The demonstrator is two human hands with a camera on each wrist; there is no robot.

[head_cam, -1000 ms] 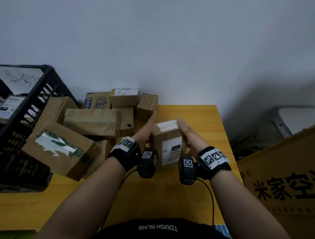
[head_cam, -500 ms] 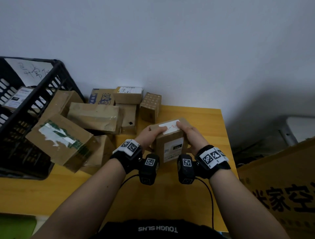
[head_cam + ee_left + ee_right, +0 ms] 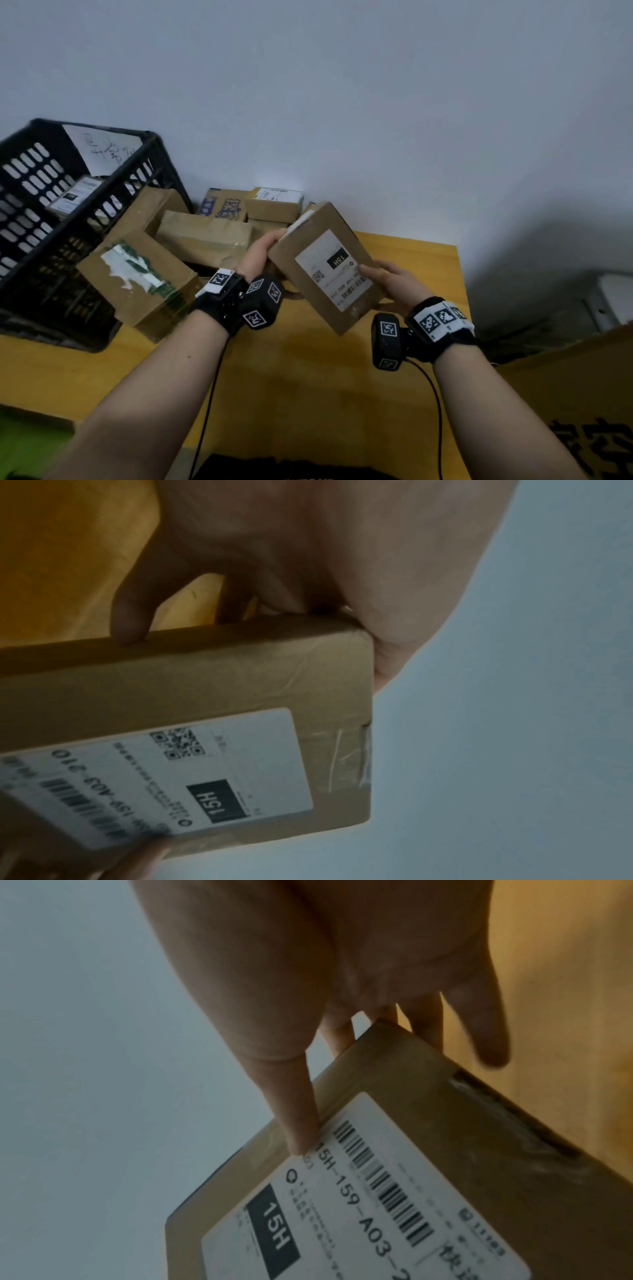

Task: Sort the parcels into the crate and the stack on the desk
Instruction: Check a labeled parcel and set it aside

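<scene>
the parcel (image 3: 325, 267) is held in the air above the bench (image 3: 342, 394), tilted, with its shipping label (image 3: 334, 270) facing the person. the left hand (image 3: 260, 250) grips the far end at 10 o'clock of the parcel, fingers curled over the edge. the right hand (image 3: 390, 282) pinches the near corner at 4 o'clock, thumb on the label face and the other fingers behind. the step in hand appears to be reading the label to choose a destination. keep the thumb off the barcode, and keep the label square to the eyes. the crate (image 3: 51, 222) stands at 9 o'clock; the stack (image 3: 205, 236) of parcels lies between it and the held parcel. carry with both hands until the parcel is over its place, then lower it flat; a tilted drop onto the loose stack could topple it.
</scene>
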